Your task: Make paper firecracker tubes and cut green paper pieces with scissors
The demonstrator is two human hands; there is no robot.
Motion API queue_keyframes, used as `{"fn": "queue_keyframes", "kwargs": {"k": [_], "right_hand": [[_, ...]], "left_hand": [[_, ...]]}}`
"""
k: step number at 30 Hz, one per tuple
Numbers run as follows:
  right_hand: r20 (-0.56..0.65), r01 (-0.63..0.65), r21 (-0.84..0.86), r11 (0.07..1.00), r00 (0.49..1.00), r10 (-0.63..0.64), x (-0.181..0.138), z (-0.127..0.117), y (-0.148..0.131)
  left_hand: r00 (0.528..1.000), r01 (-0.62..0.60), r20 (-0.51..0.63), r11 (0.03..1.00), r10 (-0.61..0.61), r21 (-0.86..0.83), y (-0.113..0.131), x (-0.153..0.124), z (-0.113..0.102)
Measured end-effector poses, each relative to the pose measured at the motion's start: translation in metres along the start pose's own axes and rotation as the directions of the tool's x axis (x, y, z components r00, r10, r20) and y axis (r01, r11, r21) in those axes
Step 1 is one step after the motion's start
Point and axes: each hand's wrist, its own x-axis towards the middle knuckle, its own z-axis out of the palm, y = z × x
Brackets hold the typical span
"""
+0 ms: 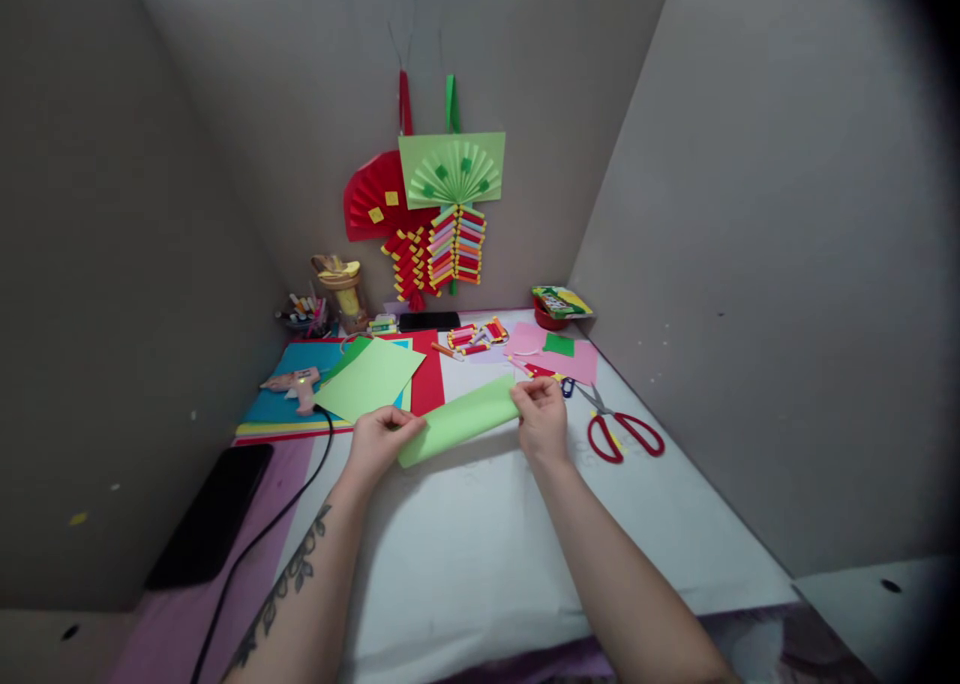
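Observation:
A strip of light green paper (465, 422) is stretched between my two hands above the white-covered table. My left hand (379, 442) pinches its left end between thumb and fingers. At the other end, my right hand (541, 416) grips the upper right corner. The strip slants, its right end farther from me than its left. Red-handled scissors (624, 434) lie partly open to the right of my right hand. Beyond my left hand rests a larger light green sheet (371, 379) on a stack of coloured paper.
A pink glue gun (300, 388) with a black cord sits on the blue sheet (270, 404). A black phone-like slab (211, 516) lies at left. Rolled paper pieces (478, 337) and pink paper (581, 362) are farther back. Paper fan ornaments (456, 174) hang on the grey back panel.

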Motion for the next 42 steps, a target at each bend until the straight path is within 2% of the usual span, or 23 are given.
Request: {"fn": "queue_keyframes", "kwargs": {"k": [11,18,23,28,31,34,38,42], "right_hand": [[0.010,-0.008,0.017,1.000,1.000,0.008,-0.001,0.000,-0.001],[-0.008,0.001,-0.011,1.000,1.000,-0.001,0.002,-0.001,0.003],[-0.059,0.017,-0.011,1.000,0.998,-0.018,0.008,-0.007,0.003],[-0.075,0.042,-0.017,0.999,0.996,-0.043,0.013,-0.010,0.003],[-0.052,0.035,-0.028,0.999,0.998,-0.036,0.013,-0.010,0.003],[0.013,-0.028,-0.057,0.998,0.999,0.029,0.010,-0.010,0.003],[0.158,-0.161,-0.183,0.970,0.969,0.191,-0.003,-0.006,0.006],[0.262,-0.169,-0.356,0.919,0.926,0.272,-0.025,0.004,0.014]], "left_hand": [[0.999,0.054,0.010,0.998,-0.053,-0.039,0.003,-0.001,0.001],[0.998,0.055,0.049,0.989,-0.049,-0.135,0.000,0.002,0.001],[0.990,0.058,0.131,0.992,-0.043,-0.110,-0.006,0.005,-0.006],[0.991,0.034,0.132,0.997,-0.024,-0.069,-0.007,0.006,-0.009],[0.994,-0.005,0.112,0.999,0.009,-0.042,-0.007,0.005,-0.010],[0.997,-0.027,0.076,1.000,0.026,0.008,-0.006,0.002,-0.019],[0.996,0.011,0.089,0.996,-0.018,0.084,-0.010,-0.008,-0.044],[0.985,0.083,0.125,0.965,-0.117,0.247,-0.022,-0.020,-0.071]]}}
